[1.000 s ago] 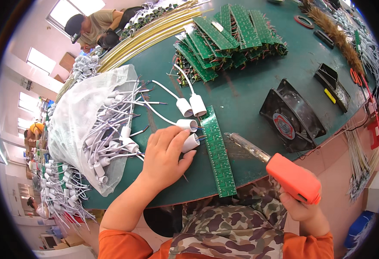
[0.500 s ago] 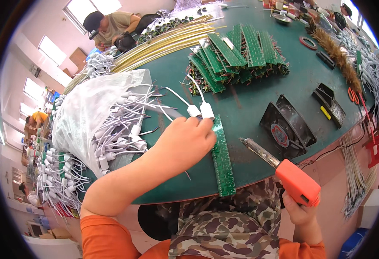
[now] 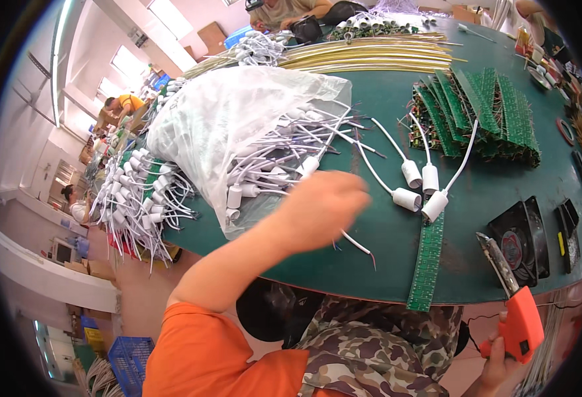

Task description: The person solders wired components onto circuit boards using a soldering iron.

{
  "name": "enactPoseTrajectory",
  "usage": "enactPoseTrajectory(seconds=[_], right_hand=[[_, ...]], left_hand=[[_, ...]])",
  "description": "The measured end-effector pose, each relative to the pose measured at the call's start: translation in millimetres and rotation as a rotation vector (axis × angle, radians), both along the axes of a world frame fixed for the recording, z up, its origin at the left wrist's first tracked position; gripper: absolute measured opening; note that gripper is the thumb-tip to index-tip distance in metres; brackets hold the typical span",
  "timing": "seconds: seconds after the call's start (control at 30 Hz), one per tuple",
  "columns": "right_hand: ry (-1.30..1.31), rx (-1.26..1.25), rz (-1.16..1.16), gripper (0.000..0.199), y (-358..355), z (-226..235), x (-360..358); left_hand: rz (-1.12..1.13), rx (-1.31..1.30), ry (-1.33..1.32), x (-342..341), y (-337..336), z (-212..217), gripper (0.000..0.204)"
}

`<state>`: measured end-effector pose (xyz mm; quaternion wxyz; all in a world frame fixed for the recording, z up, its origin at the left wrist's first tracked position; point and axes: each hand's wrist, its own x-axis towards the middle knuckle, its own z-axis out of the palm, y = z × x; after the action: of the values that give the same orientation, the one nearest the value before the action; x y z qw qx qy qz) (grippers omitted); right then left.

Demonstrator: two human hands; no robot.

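Observation:
My left hand [image 3: 321, 206] is blurred and curled at the open edge of a clear plastic bag [image 3: 238, 119] full of white lamp sockets with wires. A thin white wire [image 3: 357, 245] trails out from under it; whether the fingers grip it is unclear. Several loose white sockets [image 3: 418, 188] lie just right of the hand, at the top of a long green circuit strip [image 3: 427, 264] that reaches the table's near edge. My right hand [image 3: 499, 362], low at the right below the table edge, holds an orange glue gun [image 3: 521, 325] with its metal nozzle pointing up-left.
A stack of green circuit strips [image 3: 483, 116] lies at the back right of the green table [image 3: 370, 271]. A black fan [image 3: 519, 238] and small black parts [image 3: 567, 228] sit at the right edge. Bundled white wired sockets [image 3: 142, 198] hang at the left. Other people work in the background.
My left hand has left the sockets on the green strip and moved left to the bag's opening. The view has swung left, and the glue gun has dropped lower right.

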<state>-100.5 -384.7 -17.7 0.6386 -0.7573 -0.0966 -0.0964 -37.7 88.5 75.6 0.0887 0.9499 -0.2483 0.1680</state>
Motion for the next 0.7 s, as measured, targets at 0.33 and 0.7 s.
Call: enactPoseTrajectory(seconds=[0.33, 0.7], right_hand=[[-0.014, 0.022, 0.042, 0.045, 21, 4, 7], [0.01, 0.042, 0.051, 0.042, 15, -5, 0]], left_hand=[[0.774, 0.397, 0.363, -106, 131, 16, 0.041], [0.667, 0.633, 0.422, -94, 133, 14, 0.055]])
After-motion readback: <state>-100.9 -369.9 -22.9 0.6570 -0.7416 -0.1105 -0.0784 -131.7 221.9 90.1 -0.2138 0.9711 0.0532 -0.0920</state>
